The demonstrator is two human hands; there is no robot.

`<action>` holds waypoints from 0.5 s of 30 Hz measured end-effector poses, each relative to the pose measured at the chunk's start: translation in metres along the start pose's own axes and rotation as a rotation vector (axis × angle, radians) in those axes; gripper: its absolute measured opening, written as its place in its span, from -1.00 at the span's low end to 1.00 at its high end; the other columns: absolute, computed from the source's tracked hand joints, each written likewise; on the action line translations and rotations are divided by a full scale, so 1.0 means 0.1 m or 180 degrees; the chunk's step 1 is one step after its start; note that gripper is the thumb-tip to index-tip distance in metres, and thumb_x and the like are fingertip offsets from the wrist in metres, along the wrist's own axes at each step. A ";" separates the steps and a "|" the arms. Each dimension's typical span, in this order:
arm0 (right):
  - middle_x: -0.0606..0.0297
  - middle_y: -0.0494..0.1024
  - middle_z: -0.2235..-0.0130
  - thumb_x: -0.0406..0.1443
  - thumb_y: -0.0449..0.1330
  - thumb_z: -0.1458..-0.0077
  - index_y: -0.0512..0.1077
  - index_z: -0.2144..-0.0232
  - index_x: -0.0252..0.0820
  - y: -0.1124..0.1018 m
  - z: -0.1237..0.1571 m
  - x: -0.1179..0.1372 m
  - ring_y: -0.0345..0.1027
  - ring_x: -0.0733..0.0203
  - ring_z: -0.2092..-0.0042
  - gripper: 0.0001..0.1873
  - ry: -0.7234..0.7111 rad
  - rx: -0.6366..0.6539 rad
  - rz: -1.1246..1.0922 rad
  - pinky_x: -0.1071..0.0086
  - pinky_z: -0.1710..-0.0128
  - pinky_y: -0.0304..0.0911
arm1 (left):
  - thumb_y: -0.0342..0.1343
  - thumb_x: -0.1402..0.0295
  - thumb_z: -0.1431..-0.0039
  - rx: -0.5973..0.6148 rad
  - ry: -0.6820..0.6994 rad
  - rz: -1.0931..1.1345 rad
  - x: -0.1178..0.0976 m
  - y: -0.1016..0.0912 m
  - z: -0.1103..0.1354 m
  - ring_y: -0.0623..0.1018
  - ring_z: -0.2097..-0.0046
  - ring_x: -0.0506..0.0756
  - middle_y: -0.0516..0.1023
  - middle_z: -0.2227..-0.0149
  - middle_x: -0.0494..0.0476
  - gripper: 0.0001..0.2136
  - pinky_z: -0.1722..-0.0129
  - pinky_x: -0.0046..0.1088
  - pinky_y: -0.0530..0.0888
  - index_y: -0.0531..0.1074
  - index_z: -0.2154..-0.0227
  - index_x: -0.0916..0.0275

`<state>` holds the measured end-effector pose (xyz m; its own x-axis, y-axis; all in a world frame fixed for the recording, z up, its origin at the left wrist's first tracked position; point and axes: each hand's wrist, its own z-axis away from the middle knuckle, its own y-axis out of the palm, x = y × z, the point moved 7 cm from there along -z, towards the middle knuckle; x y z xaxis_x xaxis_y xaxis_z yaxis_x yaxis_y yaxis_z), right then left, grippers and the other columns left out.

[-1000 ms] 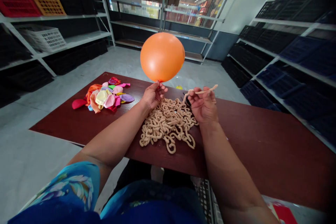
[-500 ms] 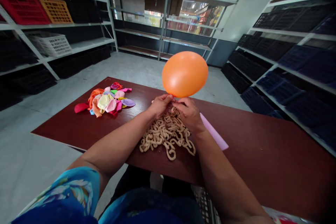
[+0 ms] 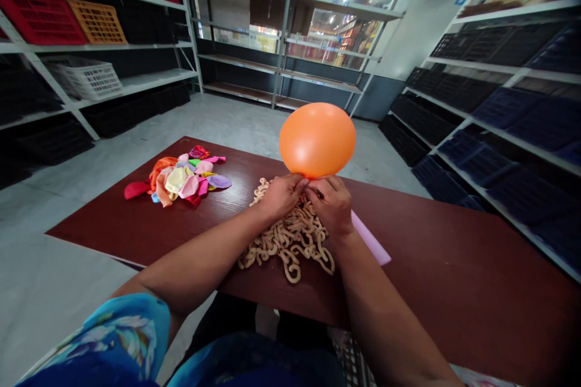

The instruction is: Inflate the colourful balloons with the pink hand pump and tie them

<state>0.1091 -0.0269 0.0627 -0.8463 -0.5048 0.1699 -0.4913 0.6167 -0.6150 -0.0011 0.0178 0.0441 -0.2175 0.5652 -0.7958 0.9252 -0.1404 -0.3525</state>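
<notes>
Brown tabletop (image 3: 436,266), wide rightward, far edge (image 3: 240,150) behind orange balloon (image 3: 318,139), both hands (image 3: 285,195) beneath

The left forearm (image 3: 204,254) and right forearm (image 3: 381,296) angle forward and inward, bare. The left grip (image 3: 285,195) and right grip (image 3: 331,201) meet in front of the body, fingers curled, both pinched, fingertips touching or nearly so.

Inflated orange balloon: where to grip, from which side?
I'd pinch the orange balloon at its lower end, from below on the near side: the body is broad, smooth and round, and the underside tucks in toward the left hand and right hand.
</notes>
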 end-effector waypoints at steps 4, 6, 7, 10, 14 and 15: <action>0.25 0.47 0.39 -0.21 0.16 0.01 0.41 0.42 -0.13 0.00 0.03 -0.10 0.31 0.19 0.30 -0.88 0.0415 -0.0042 -0.0154 0.30 0.24 0.19 | 0.06 0.32 -0.06 0.0075 0.0078 -0.0149 -0.02 -0.02 0.00 0.34 0.39 0.03 0.36 0.50 0.07 -0.88 0.35 -0.56 0.22 0.39 0.53 0.19; 0.28 0.48 0.42 -0.17 0.21 0.07 0.40 0.38 -0.14 0.04 0.05 -0.18 0.32 0.23 0.38 -0.81 0.0827 0.0004 -0.0482 0.33 0.31 0.21 | 0.08 0.31 -0.05 0.0052 -0.0030 -0.0050 0.03 -0.04 -0.02 0.33 0.41 0.03 0.33 0.51 0.05 -0.88 0.35 -0.56 0.21 0.37 0.55 0.19; 0.31 0.48 0.44 -0.16 0.23 0.11 0.39 0.37 -0.14 0.07 0.06 -0.21 0.32 0.26 0.42 -0.77 0.1035 0.0057 -0.0743 0.35 0.35 0.21 | 0.08 0.31 -0.05 0.0010 -0.0093 -0.0008 0.06 -0.06 -0.03 0.32 0.42 0.02 0.32 0.52 0.04 -0.87 0.36 -0.56 0.20 0.36 0.55 0.19; 0.38 0.46 0.53 -0.17 0.25 0.14 0.38 0.42 -0.15 0.16 0.08 -0.23 0.26 0.34 0.53 -0.78 0.1596 0.0268 -0.1959 0.44 0.50 0.18 | 0.06 0.32 -0.06 -0.0290 -0.0289 0.0140 0.17 -0.16 -0.07 0.31 0.43 0.02 0.30 0.53 0.03 -0.86 0.39 -0.57 0.19 0.35 0.56 0.19; 0.41 0.47 0.51 -0.24 0.20 0.07 0.37 0.42 -0.14 0.02 0.03 -0.12 0.06 0.49 0.69 -0.87 0.1942 0.0177 -0.3466 0.54 0.71 0.00 | 0.08 0.31 -0.04 -0.0717 -0.0529 0.0477 0.28 -0.29 -0.06 0.30 0.44 0.03 0.28 0.56 0.03 -0.86 0.41 -0.56 0.17 0.35 0.58 0.19; 0.39 0.49 0.46 -0.26 0.20 0.06 0.37 0.38 -0.13 -0.05 -0.02 -0.06 0.06 0.50 0.68 -0.87 0.1881 0.0133 -0.3593 0.54 0.72 0.00 | 0.08 0.31 -0.04 -0.0755 -0.0547 0.0525 0.29 -0.30 -0.04 0.30 0.44 0.03 0.28 0.56 0.03 -0.86 0.41 -0.56 0.17 0.35 0.57 0.19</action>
<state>0.1160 -0.0261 0.0665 0.0677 -0.3831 0.9212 -0.9974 -0.0026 0.0723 -0.0340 0.0422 0.0334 -0.0892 0.4025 -0.9111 0.9945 -0.0140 -0.1036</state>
